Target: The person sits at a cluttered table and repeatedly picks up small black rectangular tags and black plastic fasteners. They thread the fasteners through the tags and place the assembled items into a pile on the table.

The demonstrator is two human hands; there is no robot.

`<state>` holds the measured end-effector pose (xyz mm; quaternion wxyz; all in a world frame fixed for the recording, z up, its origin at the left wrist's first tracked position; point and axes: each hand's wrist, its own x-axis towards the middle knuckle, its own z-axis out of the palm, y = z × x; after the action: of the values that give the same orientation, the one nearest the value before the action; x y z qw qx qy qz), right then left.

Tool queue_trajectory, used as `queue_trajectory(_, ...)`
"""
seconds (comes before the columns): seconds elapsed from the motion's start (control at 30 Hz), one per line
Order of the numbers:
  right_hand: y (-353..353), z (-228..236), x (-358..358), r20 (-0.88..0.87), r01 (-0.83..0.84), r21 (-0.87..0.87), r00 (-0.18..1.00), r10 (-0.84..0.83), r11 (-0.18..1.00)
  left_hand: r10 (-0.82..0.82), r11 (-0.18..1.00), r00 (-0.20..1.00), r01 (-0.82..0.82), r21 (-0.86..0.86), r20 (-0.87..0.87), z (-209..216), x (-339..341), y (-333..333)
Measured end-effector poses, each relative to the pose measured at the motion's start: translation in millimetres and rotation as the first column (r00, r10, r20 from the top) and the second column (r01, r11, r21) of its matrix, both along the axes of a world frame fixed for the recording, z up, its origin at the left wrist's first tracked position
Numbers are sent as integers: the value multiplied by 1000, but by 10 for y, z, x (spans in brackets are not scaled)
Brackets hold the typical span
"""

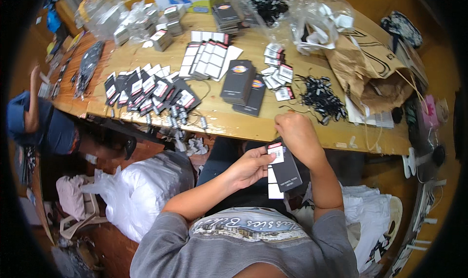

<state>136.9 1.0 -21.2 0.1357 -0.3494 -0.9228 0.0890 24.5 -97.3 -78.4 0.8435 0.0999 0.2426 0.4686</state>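
Over my lap, my left hand [251, 167] pinches a black hang tag [288, 173] together with a small white barcode tag [276, 153] and a white label strip [275, 188]. Just above the tags' top end is my right hand [298, 134], its fingers closed in a pinch; what lies in them is too hidden to make out. On the table beyond are a stack of black hang tags [236, 89], a loose group of small barcode tags [282, 76], and a heap of black tag strings [322, 95]. White label sheets [207, 61] lie behind the stack.
At the table's left is a pile of tags with strings [148, 90]. Brown paper bag [368, 66] and clear plastic bag [317, 27] stand at the right. Small tag bundles [163, 39] sit at the back. A white plastic sack [146, 190] rests on the floor; another person [41, 117] is at far left.
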Motion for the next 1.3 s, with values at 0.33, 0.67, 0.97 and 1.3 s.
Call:
queue_trajectory(0.33, -249, 333, -345, -529, -352, -769, 819, -222, 533, 435, 825, 181, 312, 471, -882, 859, -1361, -334)
queue_trajectory(0.67, -771, -207, -1900, -661, -637, -719, 750, 10, 279, 276, 869, -889, 393, -300, -365, 1277, -3097, 40)
queue_trajectory(0.97, 431, 295, -1246, -154, 78, 69, 986, -67, 995, 714, 676, -475, 659, 330, -515, 860, -2546, 1227)
queue_trajectory(1.3, 931, 270, -1167, 84, 147, -75, 987, -140, 986, 463, 820, -731, 567, -69, -502, 729, -1910, 2021)
